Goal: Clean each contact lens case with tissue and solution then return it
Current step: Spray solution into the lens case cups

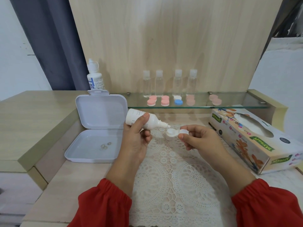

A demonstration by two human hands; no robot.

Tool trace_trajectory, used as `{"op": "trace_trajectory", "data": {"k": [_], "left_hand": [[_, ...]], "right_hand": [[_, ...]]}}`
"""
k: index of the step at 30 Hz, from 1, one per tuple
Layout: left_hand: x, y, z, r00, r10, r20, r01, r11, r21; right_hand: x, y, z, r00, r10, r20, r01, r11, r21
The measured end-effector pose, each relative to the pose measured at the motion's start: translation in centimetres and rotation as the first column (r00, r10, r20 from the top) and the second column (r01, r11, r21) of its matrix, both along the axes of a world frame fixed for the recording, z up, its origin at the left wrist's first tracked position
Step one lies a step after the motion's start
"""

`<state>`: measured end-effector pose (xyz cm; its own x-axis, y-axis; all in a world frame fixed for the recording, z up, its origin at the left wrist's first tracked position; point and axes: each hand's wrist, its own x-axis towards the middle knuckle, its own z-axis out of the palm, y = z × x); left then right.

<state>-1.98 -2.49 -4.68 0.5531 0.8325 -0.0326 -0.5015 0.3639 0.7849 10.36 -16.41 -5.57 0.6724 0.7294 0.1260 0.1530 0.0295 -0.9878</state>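
Item: small white plastic twin-well contact lens case (174, 132), lids off, held above the cream lace doily (172, 169) at desk centre, approx. level; long axis runs left–right across the view, wells facing up. It is pinched at its right-hand well by the right hand (199, 139), thumb and fingers curled on it. White squeeze bottle of solution (144, 120), cap off, is gripped in the left hand (136, 136), fingers wrapped round the body; long axis tilted, base up-left, nozzle pointing down-right w/ tip just over the case's left-hand well. No liquid stream can be made out. Status (judged): rinse/fill step in hand for this case; wiping w/ tissue not yet done, no tissue is held. Printed cardboard facial-tissue box (255, 141) lies to the right, near. Five more capped lens cases, pink and one blue-white (177, 100), are lined on the glass shelf (237, 99) behind; whether any are already cleaned cannot be told. Open lilac plastic hinged box (98, 128) sits at left w/ a few small clear discs, prob. lenses, in its base.
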Motion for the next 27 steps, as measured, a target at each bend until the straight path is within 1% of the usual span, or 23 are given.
{"op": "trace_trajectory", "data": {"k": [14,27], "left_hand": [[-0.21,-0.18,0.28,1.0,0.008,-0.002,-0.008,1.0,0.005],[-0.35,-0.13,0.32,1.0,-0.003,-0.002,0.003,0.999,0.034]], "right_hand": [[0.03,0.07,-0.12,1.0,0.005,0.014,-0.005,1.0,0.004],[0.03,0.07,-0.11,1.0,0.018,-0.004,-0.018,1.0,0.015]]}}
